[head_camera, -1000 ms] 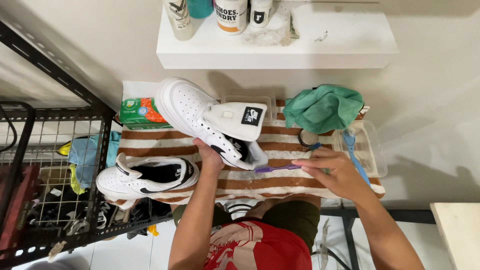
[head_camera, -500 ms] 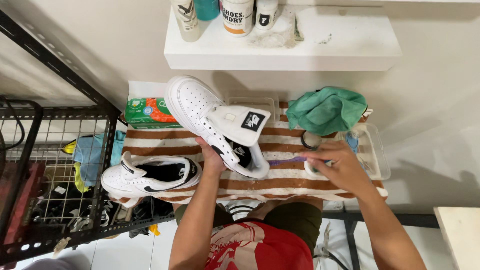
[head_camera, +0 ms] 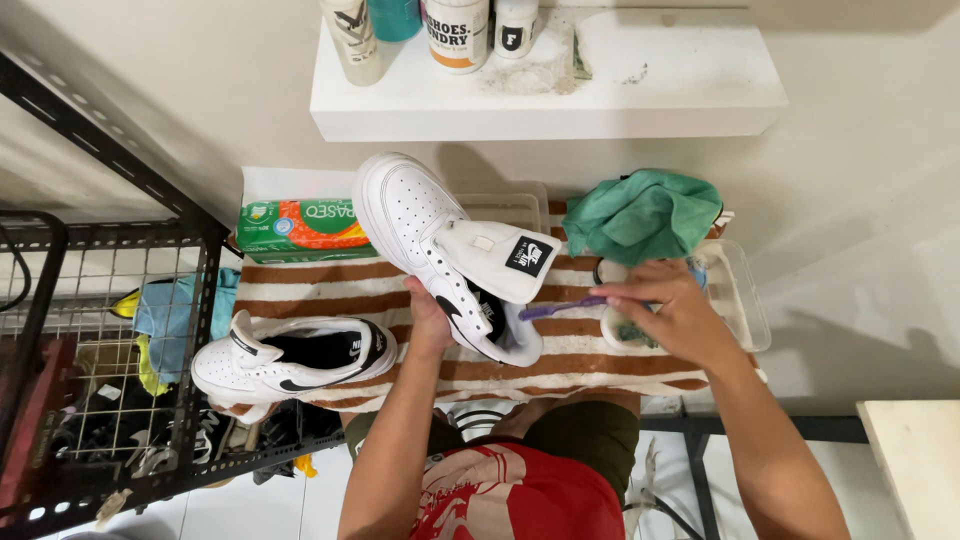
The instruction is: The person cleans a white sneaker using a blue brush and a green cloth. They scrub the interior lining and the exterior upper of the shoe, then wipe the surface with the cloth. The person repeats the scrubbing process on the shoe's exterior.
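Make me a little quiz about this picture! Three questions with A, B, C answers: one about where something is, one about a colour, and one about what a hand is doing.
1. Where does the second white sneaker lie?
A. On the wall shelf
B. On the striped towel, to the picture's left
C. In the clear plastic tray

2. What colour is the handle of the brush?
A. Purple
B. Yellow
C. Red

3. What is the left hand doing?
A. Resting flat on the towel
B. Squeezing a bottle
C. Holding up a white sneaker

Answers:
1. B, it lies on its side on the striped towel, beside the metal rack.
2. A, the thin handle in the right hand is purple.
3. C, the left hand grips the sneaker from underneath, lifted off the towel.
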